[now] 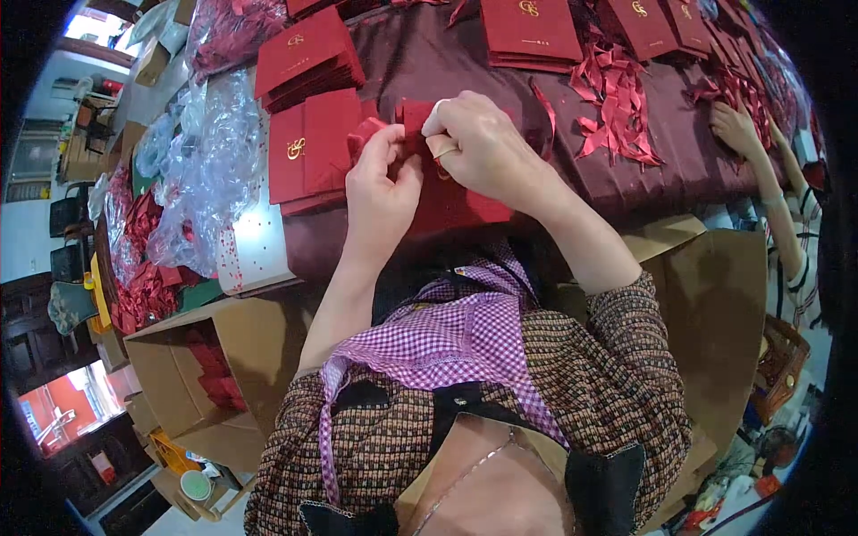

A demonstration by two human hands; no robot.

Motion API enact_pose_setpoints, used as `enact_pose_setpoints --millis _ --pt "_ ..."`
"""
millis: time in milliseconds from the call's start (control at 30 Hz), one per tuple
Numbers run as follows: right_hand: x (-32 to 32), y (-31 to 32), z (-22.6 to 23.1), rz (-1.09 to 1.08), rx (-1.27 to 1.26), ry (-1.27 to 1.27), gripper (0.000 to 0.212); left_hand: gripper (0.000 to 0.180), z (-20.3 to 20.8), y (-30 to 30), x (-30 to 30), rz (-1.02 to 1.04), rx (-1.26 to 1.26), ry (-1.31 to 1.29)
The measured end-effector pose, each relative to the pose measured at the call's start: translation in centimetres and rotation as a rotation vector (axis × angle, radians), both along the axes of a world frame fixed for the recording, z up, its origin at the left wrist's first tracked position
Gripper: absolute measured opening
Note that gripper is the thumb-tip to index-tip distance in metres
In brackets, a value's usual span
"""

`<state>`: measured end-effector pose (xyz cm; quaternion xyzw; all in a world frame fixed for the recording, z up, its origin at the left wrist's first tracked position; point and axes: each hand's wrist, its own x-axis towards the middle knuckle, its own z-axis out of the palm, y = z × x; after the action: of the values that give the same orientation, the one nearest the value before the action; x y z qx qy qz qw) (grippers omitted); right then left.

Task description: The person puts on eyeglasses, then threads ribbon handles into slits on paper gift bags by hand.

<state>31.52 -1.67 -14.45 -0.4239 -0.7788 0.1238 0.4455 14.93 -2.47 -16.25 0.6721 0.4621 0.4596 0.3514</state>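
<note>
A flat red gift bag with gold print lies on the dark red tablecloth in front of me, mostly covered by my hands. My left hand pinches a red ribbon near the bag's left upper side, thumb against forefinger. Over the bag's upper part, my right hand is closed with its fingers curled down. White and beige coverings wrap some of its fingertips. What these fingers grip is hidden beneath them. Close by my left hand is a pile of red bags.
More red bag stacks lie farther back. Loose red ribbons are heaped at the right, where another person's hand works. Clear plastic wrapping covers the left end. Open cardboard boxes stand below the table edge.
</note>
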Motion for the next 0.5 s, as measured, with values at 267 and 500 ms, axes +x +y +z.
enact_pose_setpoints --millis 267,500 --pt "-0.9 -0.9 0.3 -0.082 0.147 -0.346 0.007 0.024 -0.2 0.4 0.6 -0.136 -0.106 -0.186" --pt "1.2 0.1 -0.1 0.037 -0.221 0.066 0.017 0.025 0.4 0.4 -0.5 -0.167 -0.322 -0.216"
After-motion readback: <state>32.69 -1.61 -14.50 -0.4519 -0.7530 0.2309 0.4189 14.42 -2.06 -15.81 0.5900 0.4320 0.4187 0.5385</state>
